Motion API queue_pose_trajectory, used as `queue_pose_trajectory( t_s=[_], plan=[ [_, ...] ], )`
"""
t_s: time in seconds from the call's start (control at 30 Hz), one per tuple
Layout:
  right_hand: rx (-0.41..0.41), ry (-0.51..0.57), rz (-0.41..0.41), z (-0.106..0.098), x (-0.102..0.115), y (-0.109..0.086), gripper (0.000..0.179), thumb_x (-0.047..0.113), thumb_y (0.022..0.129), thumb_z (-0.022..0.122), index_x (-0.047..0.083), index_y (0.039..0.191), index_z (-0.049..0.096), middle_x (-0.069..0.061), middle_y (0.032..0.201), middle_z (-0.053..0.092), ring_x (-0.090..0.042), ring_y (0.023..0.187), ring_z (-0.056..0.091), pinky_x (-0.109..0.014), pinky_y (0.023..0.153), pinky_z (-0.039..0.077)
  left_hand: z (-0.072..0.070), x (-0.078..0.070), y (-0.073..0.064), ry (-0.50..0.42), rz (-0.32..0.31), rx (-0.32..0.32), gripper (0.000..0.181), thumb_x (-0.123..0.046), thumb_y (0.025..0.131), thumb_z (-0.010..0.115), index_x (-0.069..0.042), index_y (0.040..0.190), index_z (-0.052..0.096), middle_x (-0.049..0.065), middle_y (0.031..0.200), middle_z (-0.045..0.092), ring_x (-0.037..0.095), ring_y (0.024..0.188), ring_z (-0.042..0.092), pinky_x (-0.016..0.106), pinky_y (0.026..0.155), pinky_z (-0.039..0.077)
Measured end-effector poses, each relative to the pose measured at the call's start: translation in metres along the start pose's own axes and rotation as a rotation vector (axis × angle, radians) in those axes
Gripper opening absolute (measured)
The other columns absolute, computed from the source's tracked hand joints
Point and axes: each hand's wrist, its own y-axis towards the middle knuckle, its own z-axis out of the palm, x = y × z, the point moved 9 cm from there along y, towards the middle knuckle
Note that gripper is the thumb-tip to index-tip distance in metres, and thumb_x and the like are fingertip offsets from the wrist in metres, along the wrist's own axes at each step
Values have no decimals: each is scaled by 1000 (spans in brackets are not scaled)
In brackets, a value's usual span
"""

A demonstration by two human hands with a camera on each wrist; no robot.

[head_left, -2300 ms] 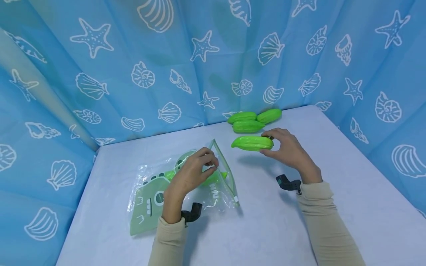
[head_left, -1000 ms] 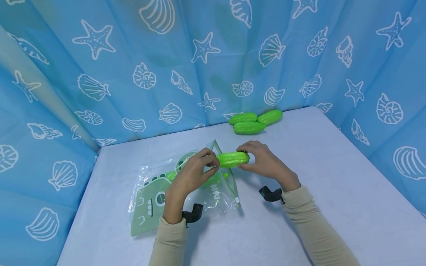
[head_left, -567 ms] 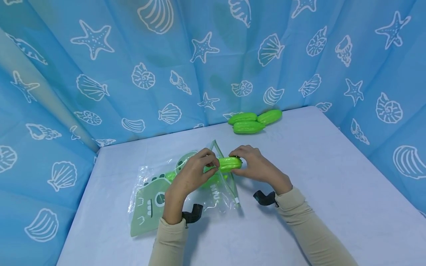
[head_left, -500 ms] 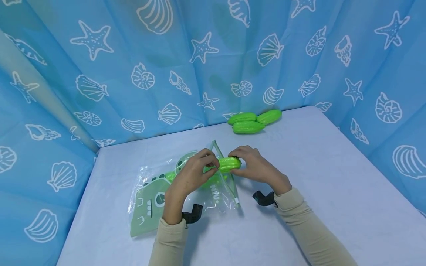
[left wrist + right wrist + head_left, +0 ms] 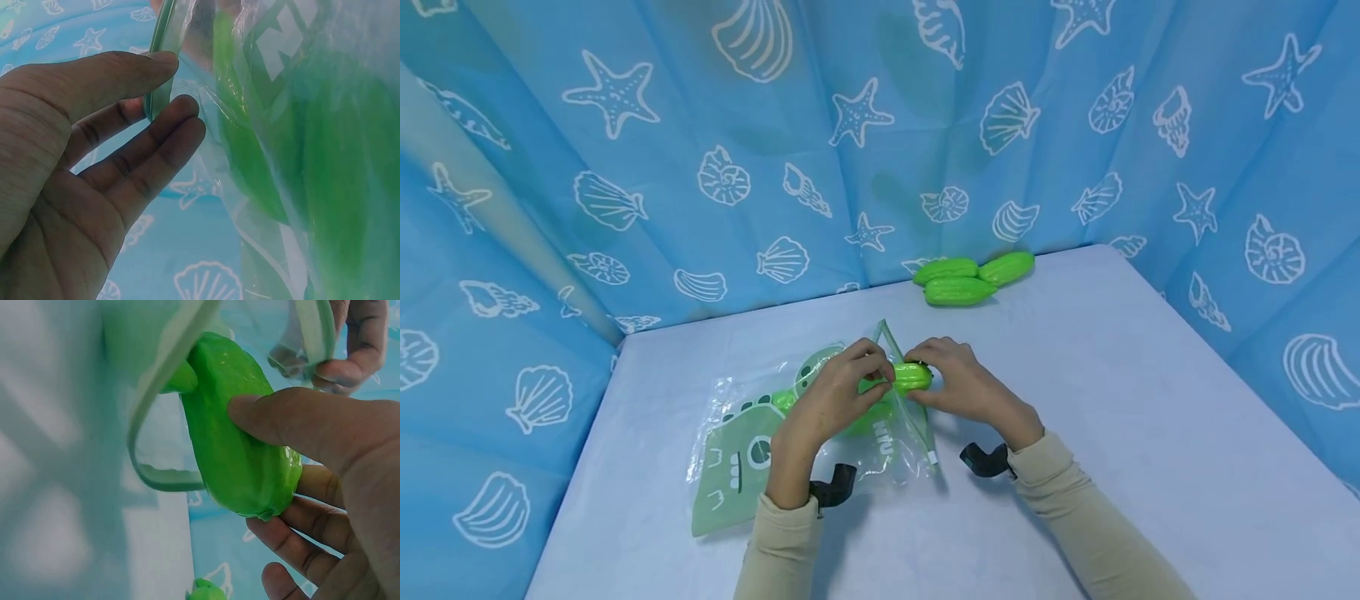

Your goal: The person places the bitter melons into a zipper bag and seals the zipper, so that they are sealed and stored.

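My left hand [image 5: 827, 396] pinches the rim of a clear zip bag [image 5: 730, 483] printed with a green monster; in the left wrist view the thumb and forefinger hold its green zip edge [image 5: 161, 37]. The right hand [image 5: 970, 389] grips a bright green ridged cucumber [image 5: 234, 437] by its stem end, thumb on one side and fingers on the other. Its far end lies within the bag's open mouth, behind the zip strip [image 5: 147, 406]. Through the plastic, more green cucumber shapes [image 5: 337, 175] show inside the bag; their number is unclear.
Three more green cucumbers [image 5: 958, 291] lie together at the table's back edge. A white slider [image 5: 932, 457] sits at the near end of the bag's zip. Blue curtains [image 5: 820, 142] with white shell prints rise behind the white table [image 5: 1112, 417].
The right hand has carried the cucumber leftward and toward me, from beside the bag into its mouth; less of the cucumber now shows. The left hand has stayed at the rim.
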Motion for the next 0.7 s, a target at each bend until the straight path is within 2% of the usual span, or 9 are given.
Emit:
queue_pose_trajectory(
  t_s=[0.37,0.7],
  plan=[
    [-28,3,-33,10,4,2,44,19,87,79,9,128,66,-7,124,61,-28,116,52,-57,91,38,0,0,-1,-1,-9,1,11,2,89,74,-5,95,69,4,104,57,18,90,64,34,82,58],
    [-22,-8,-8,15,5,3,43,17,88,78,11,128,65,-6,125,61,-28,117,52,-55,90,37,-1,-2,-1,4,12,-7,11,3,88,74,-4,95,69,5,105,58,19,90,64,35,82,58]
  ],
)
